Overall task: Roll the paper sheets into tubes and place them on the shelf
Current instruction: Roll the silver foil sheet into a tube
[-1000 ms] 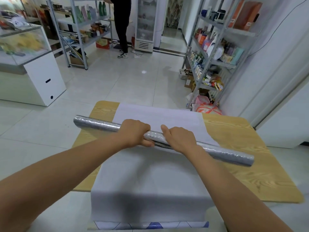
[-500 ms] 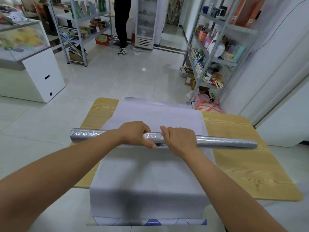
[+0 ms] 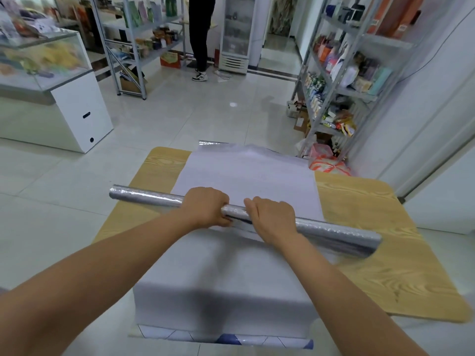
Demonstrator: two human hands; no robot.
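Tube in hand, you stand at the near edge of the table [image 3: 385, 247], with the silver tube [image 3: 334, 232] lying slantwise across it, left end far and jutting past the table's left edge, right end nearer you. Your left hand [image 3: 205, 208] and right hand [image 3: 272, 217] sit side by side, close but apart, at the tube's middle. Each grip is clenched over the top of the roll, the fingers curled down its far side. Holding at the centre looks like a way to stop the coil springing open while both ends stay level.

Under the tube, a white sheet [image 3: 244, 173] runs flat from the far edge of the table to the near edge, where it hangs over. That leaves it spread out, probably ready for rolling next. A patterned sheet [image 3: 226, 339] peeks out beneath its near end. Whether the tube rests on the white sheet or is lifted just off it cannot be told.

This roll appears finished and due for the shelf [image 3: 341, 91], which stands far right, well apart from the table. Given the tube's long overhang, swinging it round could clip the shelf's uprights.
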